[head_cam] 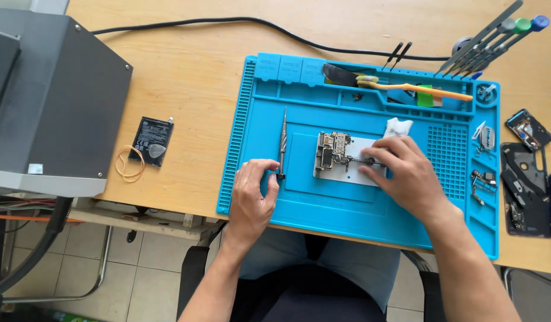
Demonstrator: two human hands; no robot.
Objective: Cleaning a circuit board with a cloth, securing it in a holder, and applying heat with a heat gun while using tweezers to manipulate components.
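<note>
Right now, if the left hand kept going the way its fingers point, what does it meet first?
The left hand points up the blue mat. First in line is likely the grey screwdriver at its fingertips; depth is unclear from above.

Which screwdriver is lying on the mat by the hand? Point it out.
The slim grey screwdriver, lying flat on the blue mat with its lower end at the left hand. The others stand in the holder at the mat's top right corner.

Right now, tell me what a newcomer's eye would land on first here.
The bright blue work mat fills the middle of the wooden desk. At its centre lies a small circuit board on a pale plate, with the right hand resting on it, while the left hand touches the base of a slim metal screwdriver. An orange toothbrush lies in the mat's top tray.
</note>
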